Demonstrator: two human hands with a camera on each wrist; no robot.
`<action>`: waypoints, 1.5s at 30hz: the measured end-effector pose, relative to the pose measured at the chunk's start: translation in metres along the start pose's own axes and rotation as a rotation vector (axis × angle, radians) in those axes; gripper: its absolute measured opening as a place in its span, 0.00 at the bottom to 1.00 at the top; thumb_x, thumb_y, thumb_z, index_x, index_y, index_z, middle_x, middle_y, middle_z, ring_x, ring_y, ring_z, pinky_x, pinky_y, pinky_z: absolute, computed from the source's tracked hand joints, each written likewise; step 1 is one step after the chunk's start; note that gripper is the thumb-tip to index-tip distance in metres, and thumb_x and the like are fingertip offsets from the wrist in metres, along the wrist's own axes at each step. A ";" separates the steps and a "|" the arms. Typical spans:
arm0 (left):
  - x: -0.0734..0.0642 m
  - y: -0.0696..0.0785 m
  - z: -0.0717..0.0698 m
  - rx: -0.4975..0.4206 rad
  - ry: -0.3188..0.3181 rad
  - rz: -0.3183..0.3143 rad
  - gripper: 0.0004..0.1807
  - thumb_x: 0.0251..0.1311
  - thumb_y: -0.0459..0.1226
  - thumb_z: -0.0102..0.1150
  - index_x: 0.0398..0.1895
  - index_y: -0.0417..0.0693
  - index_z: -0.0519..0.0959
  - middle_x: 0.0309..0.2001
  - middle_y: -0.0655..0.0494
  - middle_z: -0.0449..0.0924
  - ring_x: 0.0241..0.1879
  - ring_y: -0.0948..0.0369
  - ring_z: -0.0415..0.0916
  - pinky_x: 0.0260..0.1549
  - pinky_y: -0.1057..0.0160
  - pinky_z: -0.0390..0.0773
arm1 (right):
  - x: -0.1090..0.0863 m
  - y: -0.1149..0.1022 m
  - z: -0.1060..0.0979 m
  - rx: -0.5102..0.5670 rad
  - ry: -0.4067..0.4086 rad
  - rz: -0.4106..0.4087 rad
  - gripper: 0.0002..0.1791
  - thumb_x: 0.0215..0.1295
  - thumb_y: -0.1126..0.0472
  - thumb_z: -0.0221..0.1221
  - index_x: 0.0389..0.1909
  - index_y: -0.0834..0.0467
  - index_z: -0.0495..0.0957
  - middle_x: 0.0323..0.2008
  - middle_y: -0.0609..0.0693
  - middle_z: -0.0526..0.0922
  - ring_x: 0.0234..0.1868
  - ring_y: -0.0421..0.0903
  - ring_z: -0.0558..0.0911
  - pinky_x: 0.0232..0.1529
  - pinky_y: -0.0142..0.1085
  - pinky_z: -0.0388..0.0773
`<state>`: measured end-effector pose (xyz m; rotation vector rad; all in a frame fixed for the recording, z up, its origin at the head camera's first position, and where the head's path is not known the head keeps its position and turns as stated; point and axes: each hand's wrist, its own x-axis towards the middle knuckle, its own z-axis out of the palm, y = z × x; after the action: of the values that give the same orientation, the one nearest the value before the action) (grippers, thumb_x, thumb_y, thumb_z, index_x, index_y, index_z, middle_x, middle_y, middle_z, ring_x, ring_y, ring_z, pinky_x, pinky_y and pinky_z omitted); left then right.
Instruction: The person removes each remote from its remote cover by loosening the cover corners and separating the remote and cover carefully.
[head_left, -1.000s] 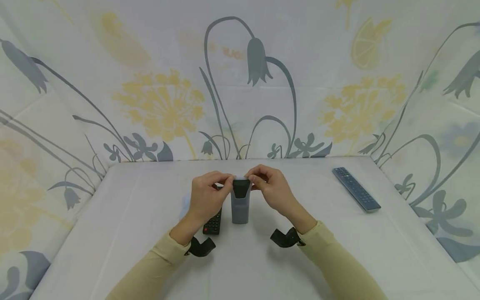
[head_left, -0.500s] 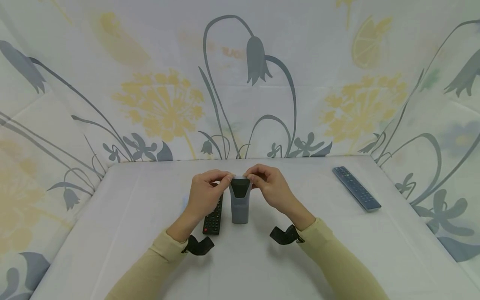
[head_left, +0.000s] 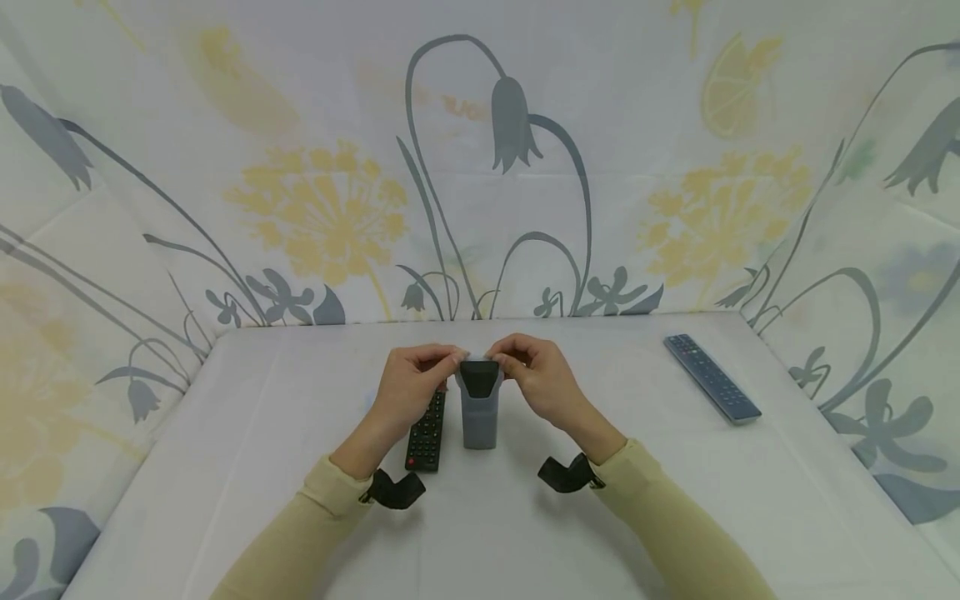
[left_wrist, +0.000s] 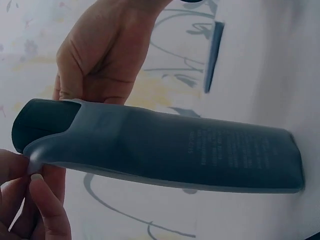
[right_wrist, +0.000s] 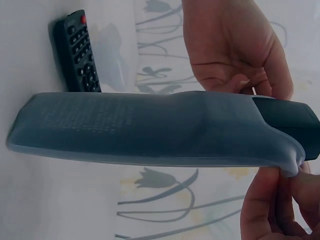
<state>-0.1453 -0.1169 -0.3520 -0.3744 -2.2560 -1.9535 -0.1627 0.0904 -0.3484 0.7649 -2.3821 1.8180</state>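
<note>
A dark remote control [head_left: 480, 379] stands upright on the table in a translucent bluish-grey cover [head_left: 480, 425]. Its top end [left_wrist: 45, 122] sticks out of the cover's mouth. With thumb and fingertips my left hand [head_left: 408, 383] pinches one side of the cover's upper rim. The opposite side of that rim is pinched by my right hand [head_left: 543, 379]. Small printed text shows faintly through the cover in both wrist views. Behind my left hand lies a black remote [head_left: 426, 437] with a red button, its upper part hidden by the hand.
Another dark remote [head_left: 712, 379] lies slantwise at the right of the white table [head_left: 750, 517]. A pale, clear film-like piece [right_wrist: 111, 55] lies beside the black remote. Floral cloth [head_left: 480, 208] walls the back and sides. Each wrist carries a black camera mount [head_left: 397, 490].
Both hands have shifted very slightly left, still pinching the cover's rim. A little more of the black remote shows beside my left hand. The covered remote stays upright in nearly the same place.
</note>
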 end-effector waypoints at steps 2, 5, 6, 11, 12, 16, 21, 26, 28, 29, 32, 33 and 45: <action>0.000 -0.002 0.000 -0.004 0.004 -0.001 0.09 0.65 0.34 0.64 0.43 0.35 0.87 0.38 0.51 0.85 0.28 0.61 0.74 0.27 0.66 0.77 | 0.000 0.000 0.001 -0.021 0.014 -0.011 0.06 0.70 0.72 0.57 0.40 0.64 0.82 0.34 0.53 0.83 0.34 0.47 0.81 0.40 0.39 0.82; 0.001 -0.005 0.000 0.009 0.014 0.012 0.10 0.64 0.35 0.66 0.43 0.37 0.87 0.40 0.50 0.85 0.30 0.61 0.76 0.27 0.67 0.78 | -0.001 0.000 0.002 -0.042 0.031 -0.028 0.06 0.69 0.74 0.57 0.41 0.65 0.82 0.36 0.54 0.84 0.34 0.46 0.82 0.39 0.38 0.82; 0.001 -0.006 0.000 0.014 0.017 0.019 0.10 0.64 0.35 0.66 0.43 0.37 0.87 0.41 0.49 0.85 0.31 0.61 0.77 0.27 0.67 0.78 | -0.001 0.000 0.002 -0.039 0.036 -0.029 0.06 0.68 0.74 0.58 0.41 0.65 0.82 0.37 0.54 0.84 0.35 0.46 0.82 0.40 0.38 0.82; 0.001 -0.007 0.001 0.024 0.022 0.047 0.09 0.63 0.35 0.67 0.43 0.38 0.87 0.42 0.48 0.85 0.34 0.61 0.78 0.28 0.66 0.79 | -0.003 0.000 0.000 -0.009 0.047 0.000 0.09 0.69 0.72 0.58 0.47 0.64 0.81 0.43 0.56 0.83 0.40 0.48 0.84 0.41 0.38 0.83; 0.000 -0.006 0.002 0.018 0.023 0.050 0.09 0.63 0.34 0.67 0.42 0.38 0.87 0.41 0.48 0.85 0.34 0.61 0.78 0.28 0.66 0.79 | -0.004 0.001 0.000 -0.006 0.044 0.011 0.09 0.70 0.72 0.58 0.48 0.64 0.81 0.44 0.56 0.83 0.41 0.49 0.84 0.41 0.38 0.83; -0.002 -0.006 0.004 0.003 0.029 0.050 0.07 0.63 0.33 0.66 0.42 0.38 0.86 0.40 0.49 0.85 0.33 0.61 0.78 0.29 0.66 0.79 | -0.007 0.004 -0.003 0.008 -0.004 0.056 0.13 0.72 0.68 0.57 0.55 0.63 0.79 0.47 0.57 0.83 0.41 0.50 0.85 0.42 0.38 0.83; -0.002 -0.007 0.006 -0.001 0.027 0.063 0.08 0.64 0.33 0.65 0.43 0.38 0.86 0.41 0.47 0.84 0.34 0.60 0.78 0.29 0.66 0.79 | -0.011 0.007 -0.008 -0.007 -0.053 0.071 0.16 0.73 0.67 0.56 0.59 0.61 0.78 0.43 0.57 0.85 0.38 0.50 0.85 0.43 0.40 0.83; -0.003 -0.009 0.002 0.065 -0.009 0.095 0.09 0.66 0.36 0.63 0.45 0.41 0.86 0.43 0.49 0.84 0.36 0.60 0.79 0.32 0.65 0.80 | -0.012 0.004 -0.007 -0.045 -0.008 0.038 0.14 0.70 0.67 0.59 0.55 0.60 0.82 0.43 0.56 0.86 0.34 0.47 0.85 0.40 0.40 0.83; -0.005 -0.010 -0.001 0.101 -0.024 0.115 0.10 0.67 0.36 0.63 0.47 0.43 0.85 0.42 0.50 0.85 0.35 0.60 0.80 0.33 0.65 0.81 | -0.013 0.003 -0.005 -0.050 0.019 0.029 0.13 0.69 0.67 0.60 0.53 0.61 0.82 0.42 0.56 0.87 0.34 0.48 0.85 0.38 0.39 0.84; -0.006 -0.010 -0.003 0.114 -0.031 0.128 0.10 0.67 0.36 0.62 0.48 0.43 0.85 0.41 0.51 0.85 0.35 0.59 0.81 0.35 0.64 0.81 | -0.013 0.003 -0.004 -0.054 0.031 0.027 0.13 0.69 0.67 0.61 0.52 0.61 0.83 0.42 0.56 0.87 0.34 0.48 0.85 0.37 0.38 0.84; -0.009 -0.012 -0.007 0.118 -0.050 0.168 0.10 0.66 0.33 0.63 0.49 0.43 0.84 0.39 0.49 0.86 0.34 0.58 0.83 0.36 0.64 0.81 | -0.014 0.001 -0.002 -0.060 0.067 0.022 0.11 0.68 0.68 0.62 0.50 0.62 0.83 0.41 0.56 0.87 0.35 0.48 0.85 0.35 0.37 0.83; -0.010 -0.013 -0.007 0.113 -0.056 0.177 0.10 0.66 0.32 0.63 0.49 0.43 0.84 0.39 0.49 0.86 0.34 0.57 0.83 0.36 0.64 0.82 | -0.015 0.000 -0.002 -0.059 0.078 0.019 0.11 0.68 0.68 0.62 0.49 0.62 0.83 0.41 0.56 0.87 0.36 0.48 0.85 0.34 0.36 0.83; -0.015 -0.008 -0.008 0.053 -0.050 0.187 0.06 0.62 0.29 0.66 0.41 0.38 0.86 0.37 0.47 0.86 0.36 0.45 0.84 0.36 0.63 0.82 | -0.017 0.003 0.000 0.006 0.088 0.001 0.07 0.69 0.69 0.60 0.46 0.64 0.80 0.39 0.57 0.85 0.39 0.50 0.85 0.36 0.38 0.84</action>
<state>-0.1341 -0.1273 -0.3622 -0.6105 -2.2072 -1.8078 -0.1486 0.0972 -0.3564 0.6690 -2.3245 1.8197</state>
